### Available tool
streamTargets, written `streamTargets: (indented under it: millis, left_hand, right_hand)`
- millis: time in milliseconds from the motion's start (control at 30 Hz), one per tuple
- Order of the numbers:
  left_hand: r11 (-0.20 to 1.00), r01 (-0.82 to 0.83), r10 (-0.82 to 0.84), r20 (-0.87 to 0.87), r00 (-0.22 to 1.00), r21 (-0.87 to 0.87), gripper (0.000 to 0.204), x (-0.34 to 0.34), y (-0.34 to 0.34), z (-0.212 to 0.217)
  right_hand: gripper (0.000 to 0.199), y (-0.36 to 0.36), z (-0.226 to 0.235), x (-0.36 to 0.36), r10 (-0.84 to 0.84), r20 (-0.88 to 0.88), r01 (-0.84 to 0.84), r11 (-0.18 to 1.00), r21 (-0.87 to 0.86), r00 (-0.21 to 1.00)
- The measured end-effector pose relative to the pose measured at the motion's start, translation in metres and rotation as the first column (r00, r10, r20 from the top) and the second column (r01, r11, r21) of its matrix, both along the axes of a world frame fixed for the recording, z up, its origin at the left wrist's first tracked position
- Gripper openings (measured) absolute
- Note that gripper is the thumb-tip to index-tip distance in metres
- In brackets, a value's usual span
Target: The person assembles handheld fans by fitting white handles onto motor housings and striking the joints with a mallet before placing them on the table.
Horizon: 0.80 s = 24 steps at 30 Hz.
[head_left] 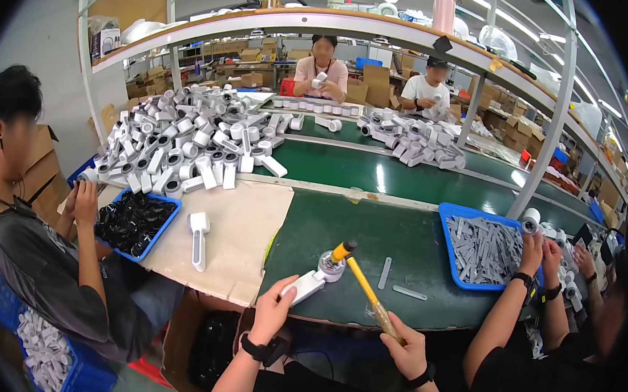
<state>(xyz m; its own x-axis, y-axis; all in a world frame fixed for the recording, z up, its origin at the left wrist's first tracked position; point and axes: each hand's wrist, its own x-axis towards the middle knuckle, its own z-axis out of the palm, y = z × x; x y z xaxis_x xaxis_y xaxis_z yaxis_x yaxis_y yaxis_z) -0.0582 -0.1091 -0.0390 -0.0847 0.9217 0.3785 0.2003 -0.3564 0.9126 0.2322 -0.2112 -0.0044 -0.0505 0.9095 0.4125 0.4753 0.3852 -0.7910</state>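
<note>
My left hand (275,308) is closed around the grip of a white device (305,289), shaped like a small handheld fan. Its round head rests on the green tabletop (341,231). In my right hand (408,348) is a hammer (366,286) with a yellow handle. The hammer's yellow and black head is over the device's round end; whether they touch I cannot tell. To the right of the hammer lie two loose grey strips, one upright in view (385,273) and one lying crosswise (409,293).
A blue tray of grey strips (441,218) stands right, a blue tray of black parts (174,219) left. One white device (199,240) lies on cardboard (242,238). Behind is a large pile of white devices (187,132). Co-workers sit left (54,272), right (535,372) and opposite.
</note>
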Motion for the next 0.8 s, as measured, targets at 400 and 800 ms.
streamTargets:
  millis: [400,800]
  left_hand:
    - [0.922,-0.293,0.381,-0.459,0.803,0.254,0.025,-0.01,-0.001,0.003]
    - [0.946,-0.253,0.315,-0.389,0.865,0.204,0.024,-0.018,0.006,-0.012]
  right_hand:
    - [0.052,-0.002,0.022,-0.013,0.067,0.043,-0.06,0.99,-0.13,0.997]
    - [0.052,0.005,0.022,-0.032,0.163,0.273,-0.16,0.987,-0.033,0.948]
